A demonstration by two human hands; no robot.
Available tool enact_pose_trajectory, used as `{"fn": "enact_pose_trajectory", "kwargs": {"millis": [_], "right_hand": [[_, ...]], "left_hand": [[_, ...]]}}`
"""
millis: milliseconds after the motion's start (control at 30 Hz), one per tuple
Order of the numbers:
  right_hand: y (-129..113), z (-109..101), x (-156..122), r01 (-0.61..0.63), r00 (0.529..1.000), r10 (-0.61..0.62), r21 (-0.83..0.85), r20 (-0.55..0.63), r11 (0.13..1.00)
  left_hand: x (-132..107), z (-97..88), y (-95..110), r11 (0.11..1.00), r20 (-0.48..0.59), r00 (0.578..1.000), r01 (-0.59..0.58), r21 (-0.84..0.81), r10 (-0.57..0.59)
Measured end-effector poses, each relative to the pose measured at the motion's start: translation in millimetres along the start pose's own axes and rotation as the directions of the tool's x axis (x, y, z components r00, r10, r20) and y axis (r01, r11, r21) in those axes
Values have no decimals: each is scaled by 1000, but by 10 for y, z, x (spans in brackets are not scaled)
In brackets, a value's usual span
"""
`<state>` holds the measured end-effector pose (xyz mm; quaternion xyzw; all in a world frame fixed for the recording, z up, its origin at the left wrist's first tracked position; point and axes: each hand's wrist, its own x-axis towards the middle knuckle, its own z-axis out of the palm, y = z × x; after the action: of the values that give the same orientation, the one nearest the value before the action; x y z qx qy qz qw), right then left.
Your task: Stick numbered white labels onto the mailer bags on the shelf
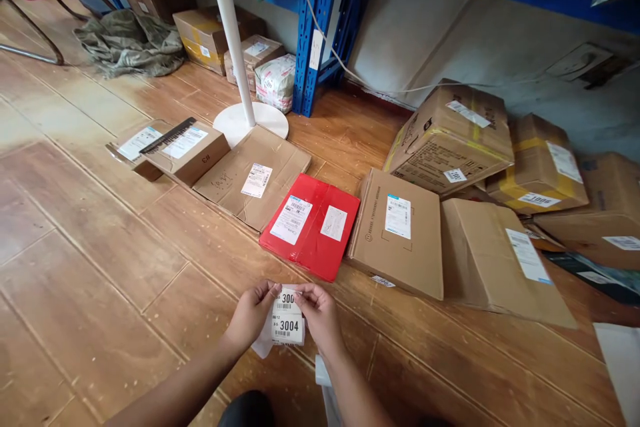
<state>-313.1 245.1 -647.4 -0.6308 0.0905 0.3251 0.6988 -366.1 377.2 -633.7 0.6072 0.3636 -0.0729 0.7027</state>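
Note:
My left hand [253, 313] and my right hand [317, 313] both pinch the top edge of a strip of white barcode labels [288, 323] printed "3004", held low over the wooden floor. The fingers of each hand are closed on the strip's upper corners. Just beyond the hands lies a flat red parcel [311, 225] with two white labels. A brown flat box [397, 233] lies to its right and a flattened cardboard parcel [254, 177] to its left.
More cardboard boxes [453, 140] pile up at the right against the wall. A white stand base [251, 121] and a blue shelf post [313, 33] stand behind the parcels. A small box [185, 150] and crumpled cloth [130, 43] are at the left.

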Motion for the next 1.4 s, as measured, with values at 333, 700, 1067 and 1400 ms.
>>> {"fn": "enact_pose_trajectory", "kwargs": {"millis": [333, 700, 1067, 1400], "right_hand": [[428, 158, 111, 85, 978, -120, -202, -169, 976], [648, 295, 630, 145, 675, -96, 4, -731, 989], [195, 339, 53, 7, 977, 0, -32, 214, 999], [93, 563, 228, -65, 992, 67, -24, 110, 998]], "left_hand": [[131, -305, -163, 901, 154, 988, -85, 425, 20], [142, -861, -173, 759, 262, 963, -216, 614, 62], [111, -563, -218, 957, 2, 976, -215, 193, 219], [207, -570, 95, 997, 25, 997, -73, 27, 72]]}}
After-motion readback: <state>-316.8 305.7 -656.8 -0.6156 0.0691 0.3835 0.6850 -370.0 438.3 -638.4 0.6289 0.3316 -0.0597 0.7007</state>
